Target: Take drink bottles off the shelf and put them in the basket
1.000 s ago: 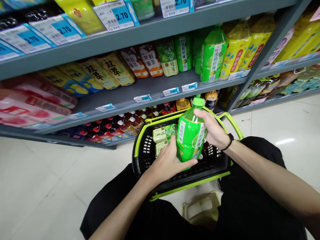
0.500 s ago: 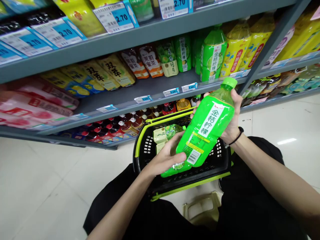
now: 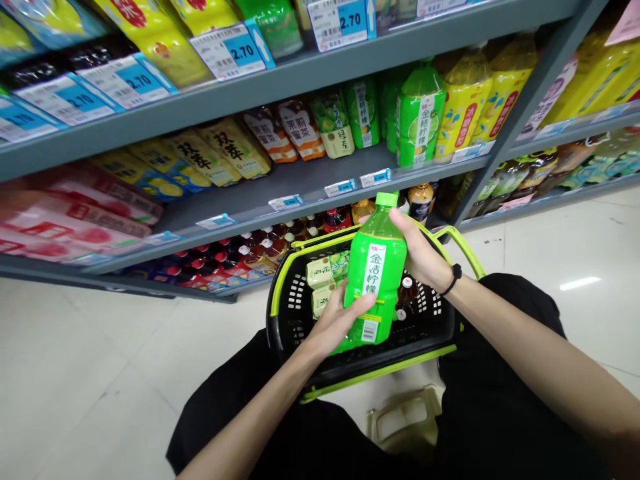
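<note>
Between both hands is a large green drink bottle (image 3: 383, 263) with a white label strip, tilted slightly, its cap toward the shelf. My left hand (image 3: 340, 317) is closed round its lower left side, thumb across the front. On the upper right, near the neck, my right hand (image 3: 423, 253) grips it, some fingers hidden behind. Under the bottle stands a black shopping basket (image 3: 320, 377) with lime-green edges. In the basket lie pale green tea bottles (image 3: 320, 273), dark bottles with white caps (image 3: 407, 293), and another green bottle, mostly covered.
A grey shelf (image 3: 310, 177) in front holds rows of drinks, among them green bottles (image 3: 423, 117) and yellow bottles (image 3: 463, 110). Several dark bottles (image 3: 210, 267) fill the bottom level. A beige stool (image 3: 407, 420) is below the basket, on the pale tiled floor (image 3: 75, 373).
The green bottle has moved left and down over the basket and turned more upright in view. Both hands keep hold of it. Dark bottles in the basket's right side now show.
</note>
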`<state>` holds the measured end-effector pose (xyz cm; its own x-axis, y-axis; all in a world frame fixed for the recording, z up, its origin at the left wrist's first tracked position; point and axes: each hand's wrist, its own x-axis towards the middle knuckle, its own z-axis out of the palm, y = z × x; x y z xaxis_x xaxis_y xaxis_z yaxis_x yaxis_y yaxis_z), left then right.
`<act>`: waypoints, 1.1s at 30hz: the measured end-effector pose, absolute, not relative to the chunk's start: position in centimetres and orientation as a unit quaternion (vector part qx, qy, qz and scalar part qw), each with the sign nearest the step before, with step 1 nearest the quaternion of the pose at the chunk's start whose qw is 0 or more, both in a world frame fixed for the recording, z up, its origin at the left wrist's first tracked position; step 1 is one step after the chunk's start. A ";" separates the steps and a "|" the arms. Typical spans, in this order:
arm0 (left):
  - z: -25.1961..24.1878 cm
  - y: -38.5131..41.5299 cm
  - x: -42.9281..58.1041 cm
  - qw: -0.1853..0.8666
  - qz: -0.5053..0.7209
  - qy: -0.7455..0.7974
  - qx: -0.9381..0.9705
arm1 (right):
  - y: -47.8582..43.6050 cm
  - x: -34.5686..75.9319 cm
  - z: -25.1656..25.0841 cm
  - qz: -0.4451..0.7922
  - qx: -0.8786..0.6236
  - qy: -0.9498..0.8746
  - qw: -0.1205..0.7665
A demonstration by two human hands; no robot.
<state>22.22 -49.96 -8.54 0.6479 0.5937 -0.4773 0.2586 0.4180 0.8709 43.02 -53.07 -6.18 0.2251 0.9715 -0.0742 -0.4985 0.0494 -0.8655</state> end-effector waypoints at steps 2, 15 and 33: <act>-8.4 -49.6 22.8 0.727 0.105 0.407 0.543 | -52.8 43.3 -6.3 0.545 -0.445 -0.254 0.664; -8.0 -49.4 23.5 0.449 0.049 0.428 0.783 | -53.3 43.3 -6.3 0.491 -0.524 -0.236 0.655; -6.4 -45.8 20.8 0.523 0.076 0.309 0.791 | -54.7 44.0 -4.3 0.487 -0.400 -0.342 0.697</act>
